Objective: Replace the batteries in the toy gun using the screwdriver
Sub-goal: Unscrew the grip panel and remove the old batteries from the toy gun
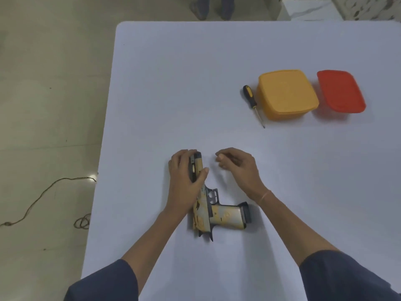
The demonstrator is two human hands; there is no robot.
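- Barrel of toy gun (225, 216) is gripped by left hand (184, 179), thumb across it.
- Right hand (238, 168) is held just beside, loosely curled, nothing held.
- Toy gun is laid flat on table (173, 83).
- Screwdriver (250, 98) is laid well apart, just beside orange box (286, 94); red box (340, 92) past it.

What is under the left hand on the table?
The front part of the toy gun: the left hand grips its barrel, thumb across the top. The grip and trigger are uncovered; the barrel's left side is covered by the hand.
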